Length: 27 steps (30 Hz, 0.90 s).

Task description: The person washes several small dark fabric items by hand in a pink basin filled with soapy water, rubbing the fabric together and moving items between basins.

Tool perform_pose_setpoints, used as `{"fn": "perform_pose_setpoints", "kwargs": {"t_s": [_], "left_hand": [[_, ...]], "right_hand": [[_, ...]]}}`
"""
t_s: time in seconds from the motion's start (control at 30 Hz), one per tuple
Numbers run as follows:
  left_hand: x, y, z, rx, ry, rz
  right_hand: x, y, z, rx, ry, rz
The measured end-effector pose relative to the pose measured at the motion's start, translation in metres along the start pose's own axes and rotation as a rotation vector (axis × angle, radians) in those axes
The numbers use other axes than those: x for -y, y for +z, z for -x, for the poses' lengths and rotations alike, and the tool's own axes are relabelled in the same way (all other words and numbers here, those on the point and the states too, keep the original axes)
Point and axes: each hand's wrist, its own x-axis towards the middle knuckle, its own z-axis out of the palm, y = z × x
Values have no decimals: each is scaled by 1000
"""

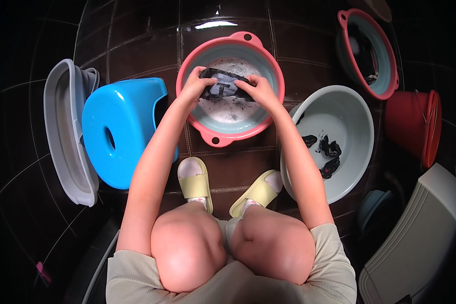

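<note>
Hands (194,86) pinching black cloth (222,83) at both ends; cloth bunched, grey patch (229,90) dark-marked.

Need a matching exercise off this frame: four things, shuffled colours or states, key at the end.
1. cloth
2. stool
3. slippers
4. bucket

A. red
B. pale yellow
C. held by left hand and right hand
D. blue

Pairs: 1-C, 2-D, 3-B, 4-A
</note>
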Motion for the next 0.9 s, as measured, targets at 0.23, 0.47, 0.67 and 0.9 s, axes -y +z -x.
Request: {"fn": "perform_pose_setpoints", "kwargs": {"t_s": [0.23,0.47,0.67,0.9], "left_hand": [[51,-6,-27,-309,320,-328],[47,28,-23,-309,160,-390],[57,42,-22,-353,413,-1032],[55,29,-17,-425,343,-1004]], "right_hand": [[-28,2,-17,-47,85,-100],[-25,27,-15,-339,88,717],[-45,36,-24,-283,39,964],[-23,38,-23,-379,73,702]]}}
